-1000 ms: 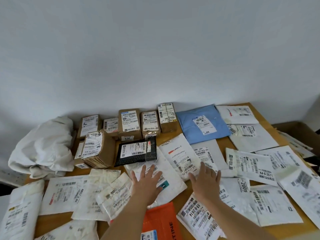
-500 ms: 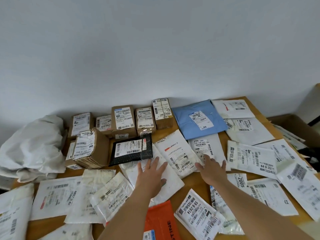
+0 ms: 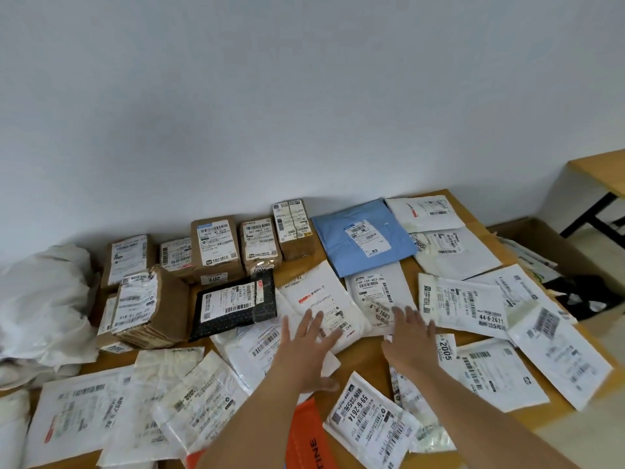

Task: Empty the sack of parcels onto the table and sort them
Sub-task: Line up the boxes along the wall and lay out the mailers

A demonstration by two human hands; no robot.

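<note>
Plain pale wall [image 3: 304,96], evenly lit, behind a wooden bench [image 3: 368,358].
Right of the bench, a second wooden table [image 3: 598,172] on dark legs, over pale floor [image 3: 588,245].

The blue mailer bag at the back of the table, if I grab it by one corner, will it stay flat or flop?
The blue mailer will probably flop: it lies thin and flat on the table, with soft creases. It looks light for its area, with no bulge. Its smooth film may slide easily over the white mailer whose far edge it overlaps.
</note>
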